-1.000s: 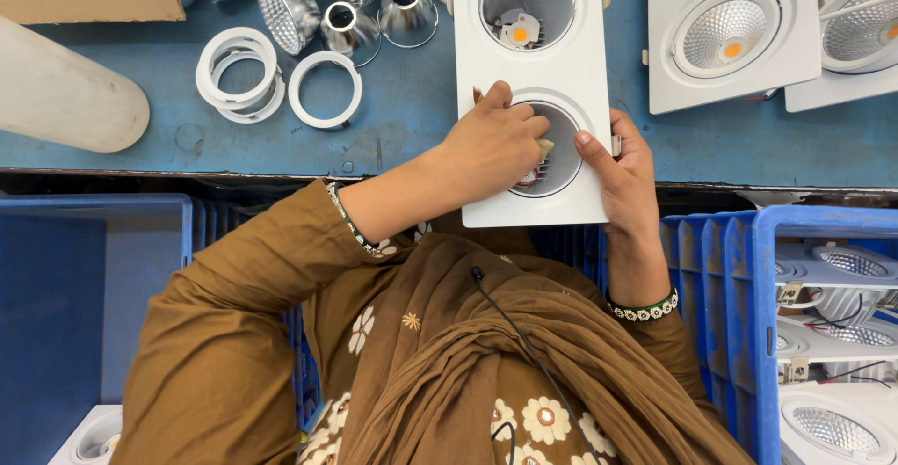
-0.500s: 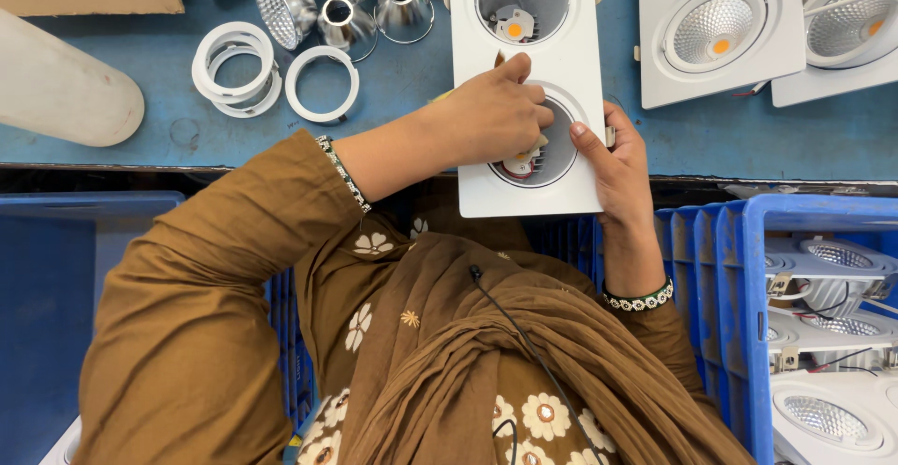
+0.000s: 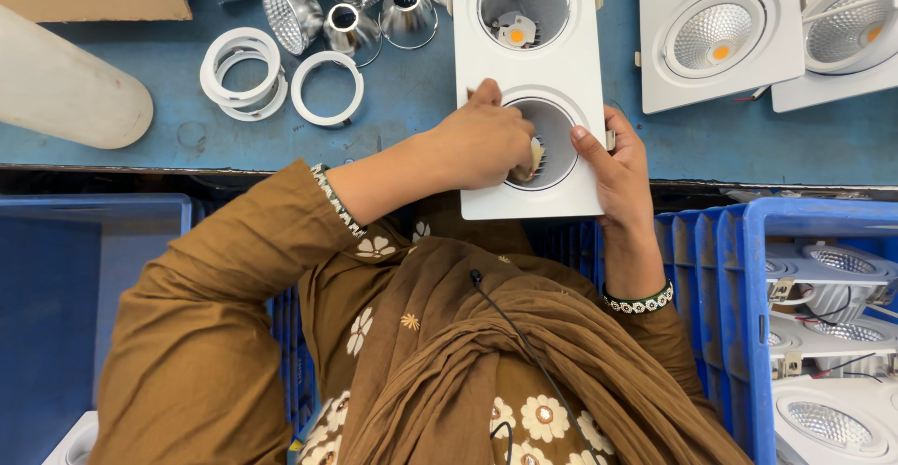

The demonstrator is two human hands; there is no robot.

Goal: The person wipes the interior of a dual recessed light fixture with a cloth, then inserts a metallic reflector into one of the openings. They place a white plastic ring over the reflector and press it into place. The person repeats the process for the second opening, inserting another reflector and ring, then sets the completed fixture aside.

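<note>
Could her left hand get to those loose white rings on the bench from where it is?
Probably yes: the left hand is at the fixture's lower opening, and the blue bench between it and the white rings is bare.

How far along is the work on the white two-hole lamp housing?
Done: finished lamps on the table and in the crate. In hand: the left hand works inside the housing, lower hole; the right hand grips its edge. Left: the upper hole lacks a reflector; loose reflectors and rings wait.

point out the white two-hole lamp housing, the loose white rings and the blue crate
white rectangular two-hole lamp housing (image 3: 527,65): head view, flat face between its holes
loose white plastic rings (image 3: 326,88): head view, rim of right ring
blue plastic crate (image 3: 748,268): head view, left wall
</note>
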